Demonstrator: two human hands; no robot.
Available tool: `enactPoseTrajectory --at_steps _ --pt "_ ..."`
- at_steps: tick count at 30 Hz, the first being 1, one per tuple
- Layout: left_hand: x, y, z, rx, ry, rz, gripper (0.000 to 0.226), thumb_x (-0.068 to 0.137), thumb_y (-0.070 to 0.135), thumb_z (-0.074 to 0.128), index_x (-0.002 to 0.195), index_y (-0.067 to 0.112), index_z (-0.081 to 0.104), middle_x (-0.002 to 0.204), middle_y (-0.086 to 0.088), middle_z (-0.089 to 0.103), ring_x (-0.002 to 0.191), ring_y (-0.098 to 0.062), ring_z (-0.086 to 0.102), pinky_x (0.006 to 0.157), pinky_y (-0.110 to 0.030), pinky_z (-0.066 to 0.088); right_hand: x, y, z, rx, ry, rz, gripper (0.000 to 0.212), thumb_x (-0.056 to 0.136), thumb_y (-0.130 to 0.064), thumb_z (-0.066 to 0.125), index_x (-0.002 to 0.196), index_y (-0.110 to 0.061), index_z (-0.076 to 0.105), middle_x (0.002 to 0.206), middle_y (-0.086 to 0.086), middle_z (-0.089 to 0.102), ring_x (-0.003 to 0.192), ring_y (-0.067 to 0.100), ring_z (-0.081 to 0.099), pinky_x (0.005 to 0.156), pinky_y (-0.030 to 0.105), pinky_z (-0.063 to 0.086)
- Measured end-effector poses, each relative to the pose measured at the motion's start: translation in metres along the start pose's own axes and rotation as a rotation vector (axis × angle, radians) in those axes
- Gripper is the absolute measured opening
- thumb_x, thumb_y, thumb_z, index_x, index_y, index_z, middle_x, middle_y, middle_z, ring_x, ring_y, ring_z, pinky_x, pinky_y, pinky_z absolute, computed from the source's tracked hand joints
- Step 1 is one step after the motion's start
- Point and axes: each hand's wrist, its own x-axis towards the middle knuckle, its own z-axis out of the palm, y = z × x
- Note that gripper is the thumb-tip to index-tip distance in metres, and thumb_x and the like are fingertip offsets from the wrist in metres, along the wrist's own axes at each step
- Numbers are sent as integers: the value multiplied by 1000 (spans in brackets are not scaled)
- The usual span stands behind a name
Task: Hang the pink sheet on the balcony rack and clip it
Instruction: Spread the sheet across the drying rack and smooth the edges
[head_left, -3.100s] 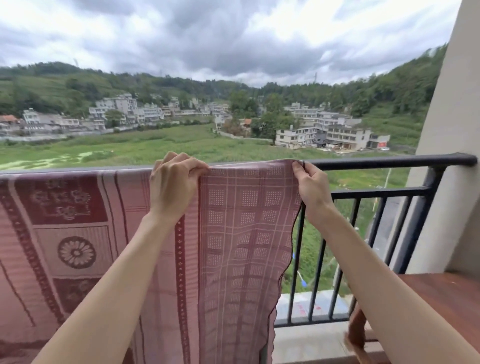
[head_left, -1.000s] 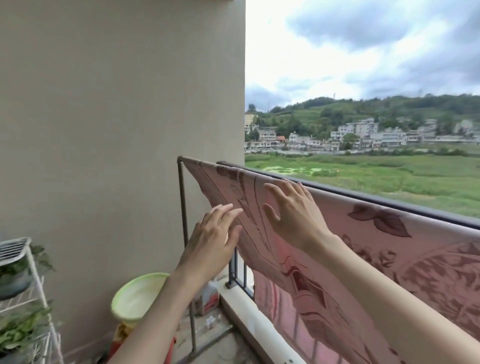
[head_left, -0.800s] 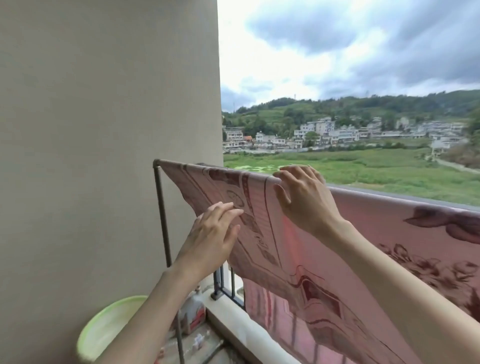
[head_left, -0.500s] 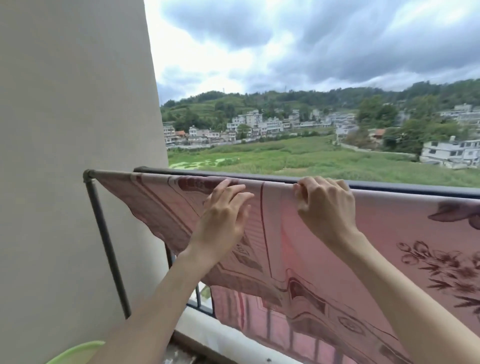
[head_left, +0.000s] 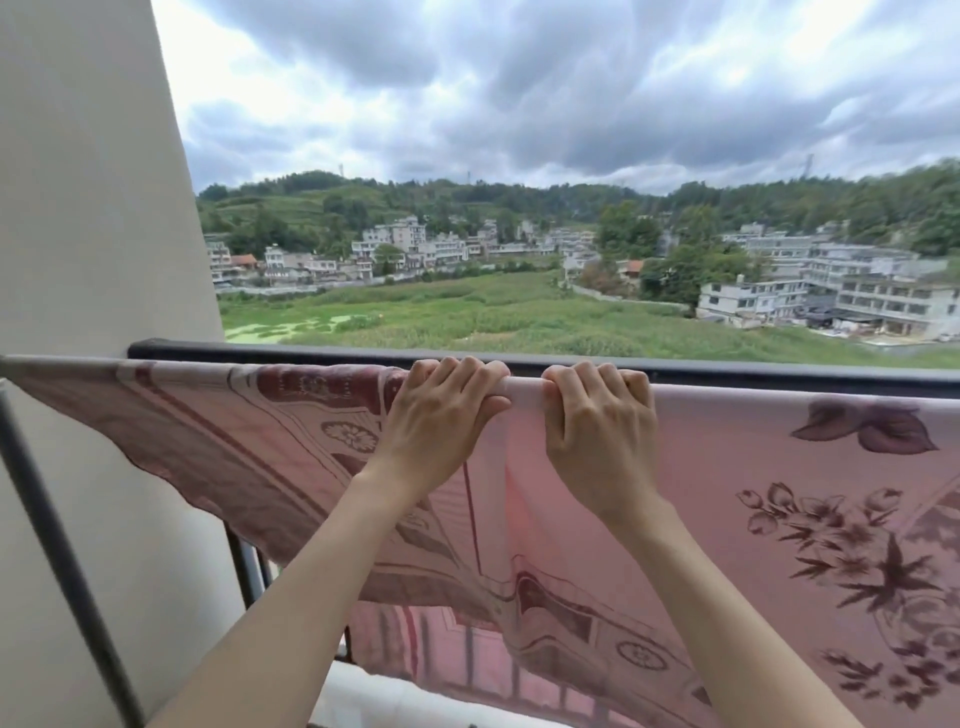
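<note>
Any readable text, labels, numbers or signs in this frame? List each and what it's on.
None readable.
Sheet: only flower and border patterns, no lettering.
Far buildings: too small to show any signs.
Railing, wall, left hand and right hand: no markings.

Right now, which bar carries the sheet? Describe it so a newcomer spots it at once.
Start at the beige wall on the left, where two horizontal bars run rightward. The bare black balcony railing is farther out. The rack bar is nearer, wrapped in the pink sheet and gripped by both hands.
</note>
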Motion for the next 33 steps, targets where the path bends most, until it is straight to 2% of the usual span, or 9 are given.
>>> enactPoseTrajectory --at_steps 4,12,17,20,23,26,30,33 --pt "-5 -14 -2 -65 40 -61 47 100 40 21 109 16 60 94 0 66 86 -22 59 82 -30 35 1 8 -3 -3 8 -20 27 93 -26 41 88 -13 65 76 3 64 73 27 58 74 33 30" --pt "-16 -39 -5 0 122 -142 43 101 31 25 103 13 64 92 1 68 89 -18 59 87 -31 33 1 24 -12 11 15 -19 26 92 -28 43 88 -14 64 77 2 64 75 26 58 77 32 29" --pt "-8 -37 -4 -130 207 -219 34 95 26 38 95 10 68 88 -3 71 91 -10 49 88 -26 34 5 21 -10 50 -7 101 26 90 -29 44 84 -15 64 77 2 65 77 26 58 83 32 28" --pt "-6 -40 -2 -192 186 -194 34 96 28 36 102 13 67 94 -1 70 95 -11 52 92 -22 31 8 4 -8 92 -27 145 26 90 -32 45 90 -16 66 85 2 68 83 25 60 89 34 25" --pt "-14 -46 2 -178 161 -103 36 98 28 33 120 13 57 113 -1 64 108 -14 49 101 -27 29 13 -28 4 81 -75 27 34 88 -37 42 104 -16 64 95 1 68 89 24 60 92 36 26" --pt "-29 -70 1 -195 134 -112 40 96 32 34 130 15 46 125 0 57 119 -12 42 109 -30 23 21 -57 20 111 -79 13 36 87 -38 41 107 -17 63 98 0 68 91 24 61 90 35 27" --pt "-46 -142 0 -162 115 -137 41 88 40 42 120 19 57 114 2 63 109 -12 44 101 -29 28 31 -96 48 92 -103 31 42 86 -45 42 110 -19 64 104 0 67 98 23 59 94 37 23" --pt "-39 -176 15 -271 149 -162 40 82 44 48 110 21 65 103 4 68 98 -11 51 93 -29 32 35 -111 79 49 -95 24 35 84 -43 50 108 -24 67 104 -3 67 100 22 58 97 39 23"
